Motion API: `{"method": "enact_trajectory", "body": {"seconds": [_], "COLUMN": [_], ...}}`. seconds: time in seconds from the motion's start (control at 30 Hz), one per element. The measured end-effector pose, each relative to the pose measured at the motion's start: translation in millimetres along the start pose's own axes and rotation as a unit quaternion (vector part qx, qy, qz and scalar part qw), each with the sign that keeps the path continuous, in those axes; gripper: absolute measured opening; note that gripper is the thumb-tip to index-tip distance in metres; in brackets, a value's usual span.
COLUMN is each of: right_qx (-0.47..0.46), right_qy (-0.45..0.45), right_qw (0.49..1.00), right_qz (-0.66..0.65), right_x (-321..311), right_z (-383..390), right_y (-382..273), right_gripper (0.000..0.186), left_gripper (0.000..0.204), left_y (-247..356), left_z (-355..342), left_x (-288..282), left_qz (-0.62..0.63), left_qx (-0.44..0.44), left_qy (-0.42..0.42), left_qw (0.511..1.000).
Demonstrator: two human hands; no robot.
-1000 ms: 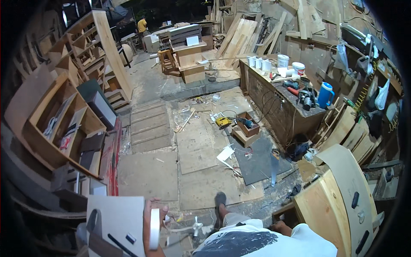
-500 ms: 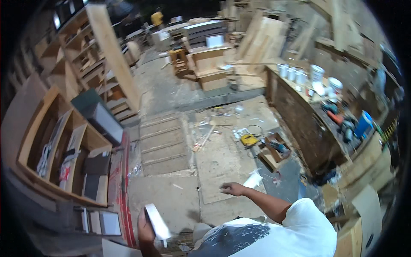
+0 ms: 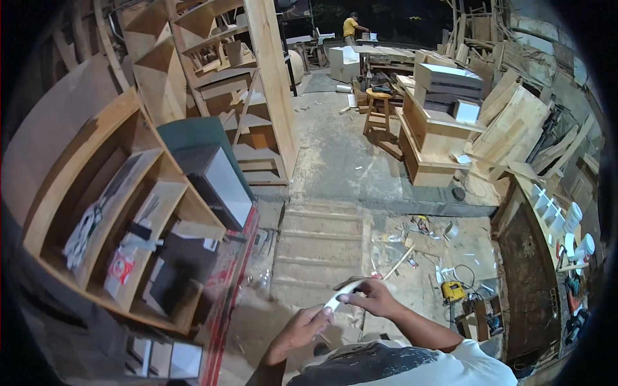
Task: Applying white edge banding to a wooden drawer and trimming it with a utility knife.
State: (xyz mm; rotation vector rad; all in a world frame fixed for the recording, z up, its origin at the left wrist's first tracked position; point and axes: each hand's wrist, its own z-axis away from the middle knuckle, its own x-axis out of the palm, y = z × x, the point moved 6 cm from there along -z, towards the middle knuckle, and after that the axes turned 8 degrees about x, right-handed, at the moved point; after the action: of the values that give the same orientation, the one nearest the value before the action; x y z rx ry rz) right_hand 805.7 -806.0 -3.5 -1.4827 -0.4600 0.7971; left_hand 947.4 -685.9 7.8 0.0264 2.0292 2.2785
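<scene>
Showing pale and smooth between the two hands, the white band [image 3: 339, 298] reaches me through the head camera as a narrow, gently bowed strip, its surface plain and bright against the dull floor. I see too little of its form to tell whether it closes into a ring, since fingers cover both ends. Its long axis runs aslant: the lower end points toward the person and to the left, the upper end away and to the right. It is held above the floor, in front of the white shirt [image 3: 412, 365]. The left hand [image 3: 301, 332] has its thumb and fingers closed on the lower end; the right hand [image 3: 374, 298] is curled over the upper end, thumb pressed toward the band, fingers bent rather than clenched. Beyond the hands I make out a ribbed panel [image 3: 318, 249] on the floor and, to its right, a thin stick [image 3: 400, 260] and a yellow power tool [image 3: 453, 291]. Left of these stands an open wooden cabinet [image 3: 77, 164] with things on its shelves; behind it rises a tall shelf unit [image 3: 273, 96]. Farther out are a wooden stool [image 3: 378, 95] and, at the back, a person in yellow [image 3: 349, 27].
</scene>
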Motion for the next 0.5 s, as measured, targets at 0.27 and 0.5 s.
{"method": "enact_trajectory", "body": {"seconds": [0.27, 0.5], "right_qx": [-0.003, -0.032], "right_qy": [0.182, 0.226], "right_qw": [0.971, 0.946], "right_qz": [-0.156, -0.228], "right_x": [-192.7, -375.5], "right_z": [-251.5, -487.7], "right_y": [-13.5, -33.5], "right_gripper": [0.018, 0.013], "left_gripper": [0.038, 0.032], "left_y": [16.3, 134.3], "left_z": [-283.7, -549.5], "left_x": [-126.3, -224.1], "left_qz": [-0.018, -0.116], "left_qx": [0.003, -0.016], "left_qy": [-0.114, -0.142], "left_qw": [0.993, 0.983]}}
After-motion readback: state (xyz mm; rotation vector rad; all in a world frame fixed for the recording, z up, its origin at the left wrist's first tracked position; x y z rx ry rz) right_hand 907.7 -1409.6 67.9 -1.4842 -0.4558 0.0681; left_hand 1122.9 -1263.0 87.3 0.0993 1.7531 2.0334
